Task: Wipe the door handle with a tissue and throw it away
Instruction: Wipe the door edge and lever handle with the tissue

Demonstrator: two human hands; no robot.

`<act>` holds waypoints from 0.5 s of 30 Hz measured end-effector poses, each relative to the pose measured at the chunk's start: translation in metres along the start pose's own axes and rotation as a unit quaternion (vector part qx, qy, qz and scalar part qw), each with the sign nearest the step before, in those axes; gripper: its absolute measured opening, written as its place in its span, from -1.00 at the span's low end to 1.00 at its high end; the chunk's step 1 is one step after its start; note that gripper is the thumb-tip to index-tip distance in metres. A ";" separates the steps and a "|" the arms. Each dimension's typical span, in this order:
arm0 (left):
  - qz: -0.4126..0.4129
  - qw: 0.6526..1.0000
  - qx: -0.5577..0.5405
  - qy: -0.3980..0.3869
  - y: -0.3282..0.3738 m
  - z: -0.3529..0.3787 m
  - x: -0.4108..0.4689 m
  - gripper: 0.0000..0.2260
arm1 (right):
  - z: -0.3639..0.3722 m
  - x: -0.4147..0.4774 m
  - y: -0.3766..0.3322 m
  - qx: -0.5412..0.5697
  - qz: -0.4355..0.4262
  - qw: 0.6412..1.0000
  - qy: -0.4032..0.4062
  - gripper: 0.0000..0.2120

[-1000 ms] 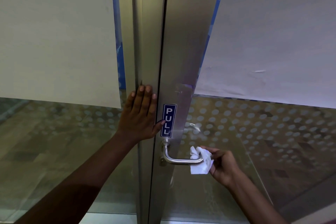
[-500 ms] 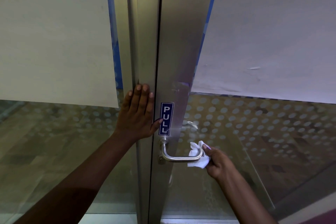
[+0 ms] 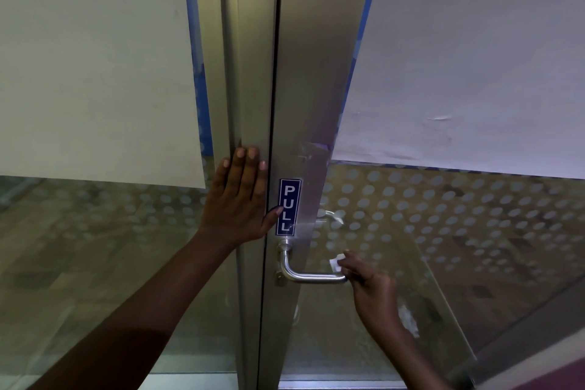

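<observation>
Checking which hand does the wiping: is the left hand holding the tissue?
No. The left hand lies flat and bare on the door frame, while the right hand holds the tissue at the handle.

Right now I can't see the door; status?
Left hand flat on frame. Right hand grips tissue at door handle tip. Nothing in the way.

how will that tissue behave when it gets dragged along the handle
The tissue looks soft and floppy, bunched inside the right hand. It is probably very light. On the smooth metal handle it would likely slide easily, though thin paper may tear.
</observation>
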State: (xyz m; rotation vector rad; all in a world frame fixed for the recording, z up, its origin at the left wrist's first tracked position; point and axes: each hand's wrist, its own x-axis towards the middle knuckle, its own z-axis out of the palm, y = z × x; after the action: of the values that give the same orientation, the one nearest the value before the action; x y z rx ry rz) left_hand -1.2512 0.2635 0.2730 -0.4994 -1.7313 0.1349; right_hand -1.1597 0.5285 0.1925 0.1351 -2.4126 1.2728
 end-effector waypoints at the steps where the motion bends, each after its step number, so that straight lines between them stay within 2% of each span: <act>1: -0.001 1.000 -0.001 0.000 0.000 0.000 0.000 -0.26 | 0.000 -0.002 0.000 -0.018 -0.027 0.999 -0.005 -0.64; 3: -0.001 1.000 -0.001 0.000 0.000 0.000 0.000 -0.26 | -0.001 -0.003 -0.004 -0.059 -0.106 0.992 -0.045 -0.73; 6: 0.001 1.000 0.001 -0.002 0.000 -0.001 -0.001 -0.26 | -0.004 0.006 -0.015 -0.195 -0.184 0.955 -0.125 -0.76; 8: 0.002 1.000 0.001 -0.003 -0.001 -0.001 -0.001 -0.26 | -0.006 0.017 -0.023 -0.273 -0.182 0.928 -0.177 -0.79; 11: 0.001 1.000 0.000 -0.004 0.000 0.000 -0.001 -0.26 | -0.009 0.028 -0.035 -0.324 -0.145 0.904 -0.239 -0.79; 15: 0.001 1.000 -0.001 -0.008 -0.001 0.001 -0.001 -0.26 | -0.004 0.018 -0.049 -0.353 -0.075 0.907 -0.218 -0.81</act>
State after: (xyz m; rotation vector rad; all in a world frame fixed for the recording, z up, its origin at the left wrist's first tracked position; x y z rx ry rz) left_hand -1.2520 0.2626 0.2719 -0.5035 -1.7464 0.1398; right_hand -1.1615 0.5057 0.2392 0.4155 -3.0070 0.2513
